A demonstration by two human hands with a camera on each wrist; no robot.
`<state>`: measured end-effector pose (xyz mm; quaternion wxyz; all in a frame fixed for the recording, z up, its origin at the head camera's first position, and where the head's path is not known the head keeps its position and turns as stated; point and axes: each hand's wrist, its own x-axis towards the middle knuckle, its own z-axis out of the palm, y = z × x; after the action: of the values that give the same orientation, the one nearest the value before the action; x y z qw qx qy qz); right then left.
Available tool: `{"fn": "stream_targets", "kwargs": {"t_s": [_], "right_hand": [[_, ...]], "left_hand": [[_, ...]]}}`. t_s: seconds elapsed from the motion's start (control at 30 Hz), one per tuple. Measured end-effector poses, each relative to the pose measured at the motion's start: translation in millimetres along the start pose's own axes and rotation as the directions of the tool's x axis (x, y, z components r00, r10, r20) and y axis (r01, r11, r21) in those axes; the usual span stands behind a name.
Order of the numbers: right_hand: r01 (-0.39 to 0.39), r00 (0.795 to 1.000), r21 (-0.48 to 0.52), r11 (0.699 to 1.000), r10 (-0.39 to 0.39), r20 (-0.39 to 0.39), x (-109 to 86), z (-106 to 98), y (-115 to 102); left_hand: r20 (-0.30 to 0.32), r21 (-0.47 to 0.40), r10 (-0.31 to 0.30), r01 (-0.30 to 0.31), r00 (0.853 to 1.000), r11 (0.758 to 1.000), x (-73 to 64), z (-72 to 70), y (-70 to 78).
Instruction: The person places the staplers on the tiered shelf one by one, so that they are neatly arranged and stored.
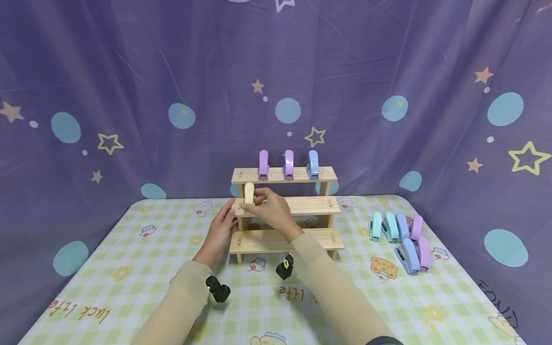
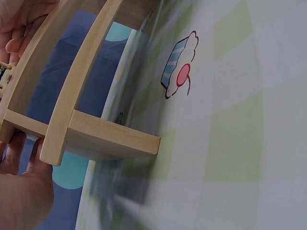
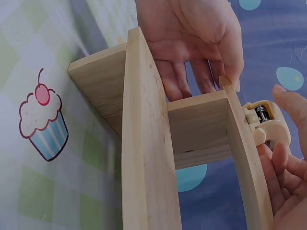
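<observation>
Hanging at the back, a big purple curtain (image 1: 345, 57) shows stars and blue dots. In front of it is a table (image 1: 129, 292), all covered in green and white checks. A wooden stand (image 1: 276, 242) with three steps sits near the table's back edge, about halfway between its two back corners.

Two tan sleeves (image 1: 340, 287) reach in from the table's front edge. The left hand (image 1: 217, 235) grips the left edge of the middle step (image 1: 315, 205), with its thumb over the wood. The right hand (image 1: 276, 211) pinches a pale yellow stapler (image 1: 249, 192) between its thumb and fingers. That stapler stands up on the middle step, close to the left edge.

Six staplers are bunched near the table's right edge: two mint staplers (image 1: 376, 225), two blue staplers (image 1: 407, 256) and two purple staplers (image 1: 424, 253). Three more stand in a row on the top step (image 1: 276, 175). From its left edge to its right edge they go purple, purple, blue.
</observation>
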<state>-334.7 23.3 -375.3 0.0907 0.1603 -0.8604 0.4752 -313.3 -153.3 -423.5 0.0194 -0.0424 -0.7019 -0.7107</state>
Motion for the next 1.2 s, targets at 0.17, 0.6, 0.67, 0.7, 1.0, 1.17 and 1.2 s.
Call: {"fn": "stream_targets", "kwargs": {"t_s": [0.17,0.6,0.67,0.7,1.0,1.17,1.2], "right_hand": [[0.0,1.0,0.034,0.999,0.0,0.002,-0.6,-1,0],[-0.006,0.994,0.124,0.992,-0.008,0.109,-3.9,-18,4],[-0.005,0.993,0.119,0.993,-0.009,0.119,-6.1,-25,5],[-0.006,0.992,0.116,0.993,-0.008,0.123,-7.8,-29,5],[0.021,0.991,0.041,0.999,-0.026,0.128,-24.3,-68,22],[0.041,0.993,0.009,0.999,-0.042,0.114,-36.5,-90,33],[0.04,0.993,0.003,0.999,-0.04,0.111,-39.1,-94,36]], "left_hand": [[-0.003,-0.001,0.003,-0.003,1.0,1.0,0.1,-1.0,0.2],[-0.007,0.006,0.007,-0.007,1.0,1.0,-2.5,-0.9,3.5],[-0.005,0.008,0.006,-0.006,1.0,1.0,-3.1,-0.4,4.3],[-0.005,0.005,0.005,-0.005,1.0,1.0,-2.9,0.0,4.4],[-0.018,-0.004,-0.005,0.005,1.0,1.0,-0.9,2.3,1.3],[-0.009,-0.011,0.004,-0.004,1.0,1.0,-1.4,2.3,0.4],[-0.007,-0.013,0.004,-0.004,1.0,1.0,-2.1,2.5,1.1]]}}
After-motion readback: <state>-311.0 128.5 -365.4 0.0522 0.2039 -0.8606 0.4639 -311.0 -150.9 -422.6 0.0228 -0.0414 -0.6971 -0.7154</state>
